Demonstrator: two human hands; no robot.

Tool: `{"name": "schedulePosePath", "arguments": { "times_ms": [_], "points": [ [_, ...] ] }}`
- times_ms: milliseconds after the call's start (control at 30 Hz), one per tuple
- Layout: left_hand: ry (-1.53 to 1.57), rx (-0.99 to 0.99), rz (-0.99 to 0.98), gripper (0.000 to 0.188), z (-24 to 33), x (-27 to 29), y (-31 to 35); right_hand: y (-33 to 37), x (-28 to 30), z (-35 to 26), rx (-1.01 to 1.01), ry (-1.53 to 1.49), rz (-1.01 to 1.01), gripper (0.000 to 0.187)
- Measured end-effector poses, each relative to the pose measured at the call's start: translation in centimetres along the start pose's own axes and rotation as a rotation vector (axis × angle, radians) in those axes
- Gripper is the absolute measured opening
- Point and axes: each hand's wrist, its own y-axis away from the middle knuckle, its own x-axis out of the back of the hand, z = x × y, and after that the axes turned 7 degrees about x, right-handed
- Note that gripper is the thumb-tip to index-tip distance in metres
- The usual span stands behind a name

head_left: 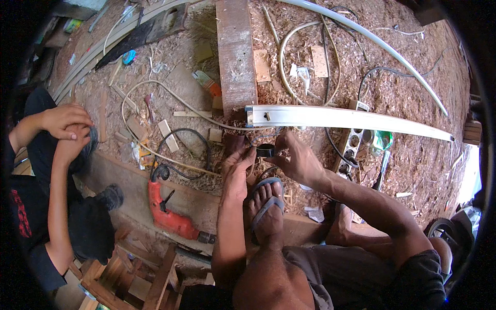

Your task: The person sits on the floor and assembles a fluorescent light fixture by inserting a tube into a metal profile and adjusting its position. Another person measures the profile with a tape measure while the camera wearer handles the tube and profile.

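One black object [265, 150], details unclear, between left hand [238, 161] and right hand [300, 159].

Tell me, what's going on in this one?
The person's left hand and right hand hold a small black roll between their fingers, above a sandaled foot. Just beyond them is one end of a long white strip. A red drill lies to the left, in neither hand. Farther left, another person's hands are folded together.
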Motion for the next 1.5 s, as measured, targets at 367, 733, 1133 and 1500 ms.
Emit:
{"name": "schedulePosePath", "arguments": {
  "times_ms": [367, 733, 1133, 1500],
  "points": [
    [-0.025, 0.150, -0.166, 0.010, -0.9, 2.8, -0.2, 0.6, 0.5, 0.4, 0.490, 0.308, -0.088, 0.027],
    [0.004, 0.216, -0.155, 0.007, -1.4, 0.9, 0.5, 1.6, 0.9, -1.9, 0.610, 0.384, -0.191, 0.028],
    [-0.356, 0.023, -0.152, 0.024, -1.1, 1.5, 2.6, 3.5, 1.7, -0.1, 0.500, 0.218, -0.166, 0.024],
    [-0.510, -0.162, -0.019, 0.019, -3.4, 2.3, 3.6, 3.6, 2.1, -1.2, 0.448, 0.104, -0.221, 0.025]
  ]
}}
